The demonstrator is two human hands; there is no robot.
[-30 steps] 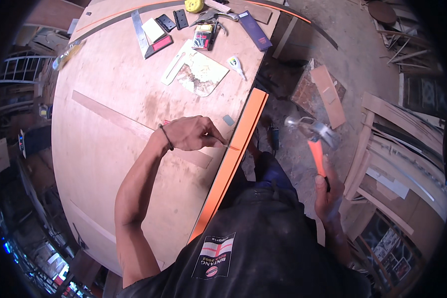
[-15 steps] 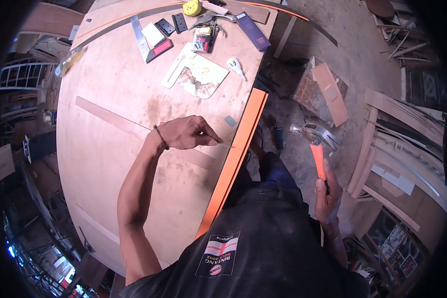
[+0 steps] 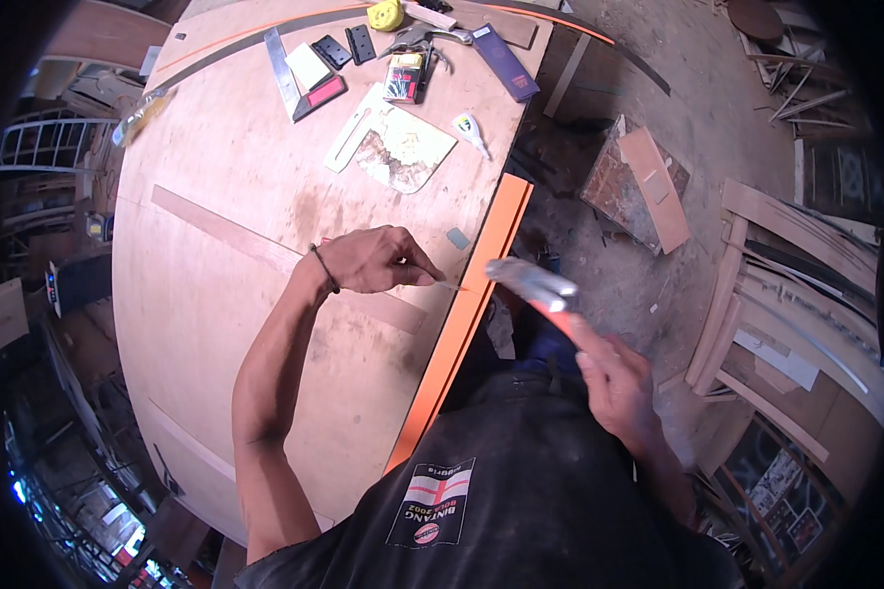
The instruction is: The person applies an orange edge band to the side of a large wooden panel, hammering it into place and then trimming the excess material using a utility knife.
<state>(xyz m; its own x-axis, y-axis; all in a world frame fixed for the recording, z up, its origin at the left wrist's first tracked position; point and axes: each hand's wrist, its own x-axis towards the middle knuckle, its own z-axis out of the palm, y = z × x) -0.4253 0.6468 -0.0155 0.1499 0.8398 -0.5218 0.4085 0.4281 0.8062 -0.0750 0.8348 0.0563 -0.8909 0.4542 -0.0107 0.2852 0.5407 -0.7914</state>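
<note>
My left hand [image 3: 383,263] is over the board near its right edge, thumb and forefinger pinched on a thin nail-like rod [image 3: 450,286]. The rod's far end meets the orange strip [image 3: 491,245], a long grooved piece running along the board's edge. In my right hand [image 3: 614,378] is a claw hammer [image 3: 545,294] with a shiny metal head and an orange handle, smeared by motion. Its head hangs just right of the strip, level with the rod's end. A small grey chip [image 3: 457,239] lies on the board beside the strip.
The large wooden board [image 3: 216,344] carries a try square [image 3: 283,79], black hinges [image 3: 361,44], a yellow tape measure [image 3: 385,14], another hammer [image 3: 427,37], a glue bottle [image 3: 471,134], a stained sheet [image 3: 403,152] and a purple box [image 3: 501,61]. Wooden frames [image 3: 732,285] stand at the right.
My right hand has swung the hammer leftward, from well out to the right up to the orange strip. My left hand stays almost where it was, still pinching the rod.
</note>
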